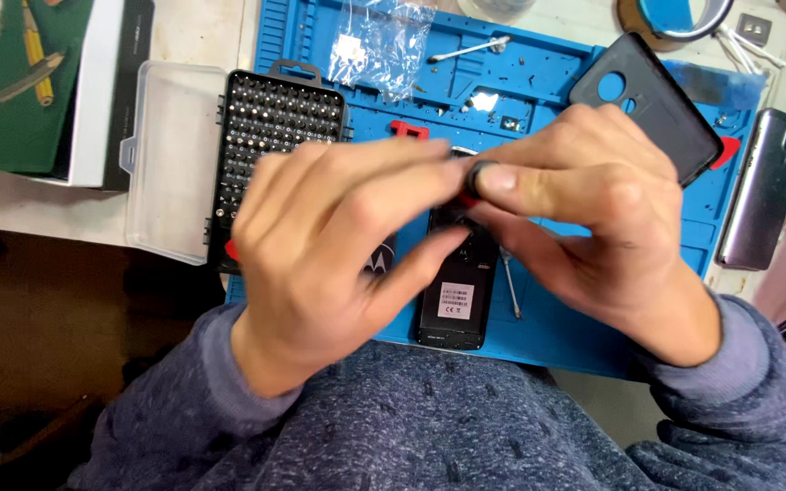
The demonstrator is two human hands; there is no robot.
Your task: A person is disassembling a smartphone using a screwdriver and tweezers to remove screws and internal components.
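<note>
Both hands meet above the middle of a blue work mat (584,327) that lies on the table (188,41). The left hand (338,241) and the right hand (593,218) are each closed, fingers curled inward, and together they pinch a small dark tool part (477,173) with a bit of red at its lower edge; the right thumb lies along it and the left fingertips meet it from the other side. What exactly the part is cannot be told, since the fingers hide most of it.

Directly beneath the hands, on the mat, lies an opened black phone (452,305) with its back off, a white label showing near its near end. A thin metal tool (509,286) lies on the mat just right of the phone.

To the far right, a black phone back cover (657,100) rests tilted on the mat, partly behind the right hand. Further right, off the mat, a grey phone (764,186) lies on the table.

To the left, a black case of screwdriver bits (270,127) stands open at the mat's left edge, with its clear lid (170,164) folded out to the left. On the far part of the mat lie a clear plastic bag (379,41) and a cotton swab (470,50). Both forearms wear blue-grey knitted sleeves (466,427).
</note>
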